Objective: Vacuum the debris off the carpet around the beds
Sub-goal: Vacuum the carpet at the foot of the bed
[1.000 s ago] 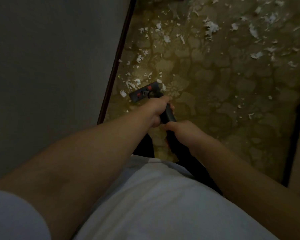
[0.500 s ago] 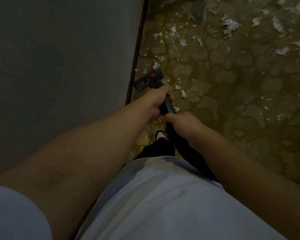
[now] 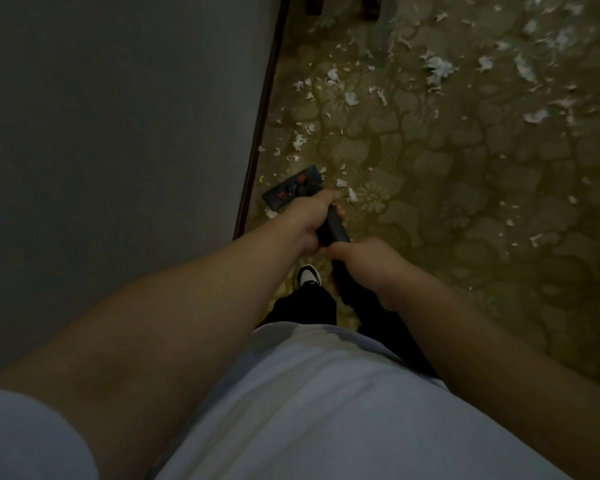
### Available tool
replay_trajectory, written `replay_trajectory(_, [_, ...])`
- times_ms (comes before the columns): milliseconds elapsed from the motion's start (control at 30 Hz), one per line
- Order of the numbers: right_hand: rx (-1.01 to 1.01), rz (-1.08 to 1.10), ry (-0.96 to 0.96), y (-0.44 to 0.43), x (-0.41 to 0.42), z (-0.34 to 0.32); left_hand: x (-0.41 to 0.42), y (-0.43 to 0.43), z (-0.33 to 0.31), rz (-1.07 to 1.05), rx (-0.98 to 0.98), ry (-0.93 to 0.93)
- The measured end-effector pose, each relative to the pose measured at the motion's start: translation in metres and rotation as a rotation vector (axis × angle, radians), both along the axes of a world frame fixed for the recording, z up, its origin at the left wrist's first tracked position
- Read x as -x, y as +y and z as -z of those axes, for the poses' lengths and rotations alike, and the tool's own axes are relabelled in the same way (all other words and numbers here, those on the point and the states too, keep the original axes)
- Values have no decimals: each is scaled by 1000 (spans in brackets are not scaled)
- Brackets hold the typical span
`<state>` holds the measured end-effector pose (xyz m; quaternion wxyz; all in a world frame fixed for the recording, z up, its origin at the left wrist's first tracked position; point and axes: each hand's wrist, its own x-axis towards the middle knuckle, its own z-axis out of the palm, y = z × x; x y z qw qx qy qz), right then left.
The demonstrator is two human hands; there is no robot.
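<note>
Down along the dark rail point(image 3: 260, 133) of the grey bed side point(image 3: 118, 133), you've swung the floor head point(image 3: 291, 188) round. 1 second ago it lay flatter across your path; now it sits at a steeper slant, its left end near the rail. And your shoe point(image 3: 308, 276) has come into view under the hands, so you've stepped up behind it.

Both grips are unchanged: your left hand point(image 3: 309, 220) is wrapped round the black wand point(image 3: 333, 226) up front, and your right hand point(image 3: 364, 261) is curled round it just behind, the 2 almost touching.

The head is down on the patterned carpet point(image 3: 430, 202), with 1 white bit at its left end and 2 more just off its right. Beyond it, the scraps point(image 3: 437, 69) run on along the rail and thicken towards the far right.

My read: you're working the edge strip beside the bed, and it's early yet, because nearly all the litter lies ahead. The next push probably wants to go straight up the rail, head kept flat.
</note>
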<state>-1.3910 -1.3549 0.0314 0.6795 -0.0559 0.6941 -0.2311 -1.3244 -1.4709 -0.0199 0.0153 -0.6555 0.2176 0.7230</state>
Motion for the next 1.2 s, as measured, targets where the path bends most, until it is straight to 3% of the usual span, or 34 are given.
replay_trajectory(400, [-69,-46,36,158,97,-11,91,168,-2,-50,-68,43])
replay_trajectory(633, [-84,-26,27,212,138,-17,132,221,-1,-36,-144,56])
replay_trajectory(933, [-61,-17,78,191,156,-13,154,194,-4,-50,-111,85])
replay_trajectory(1200, [-62,16,104,88,140,3,144,92,10,-47,-64,105])
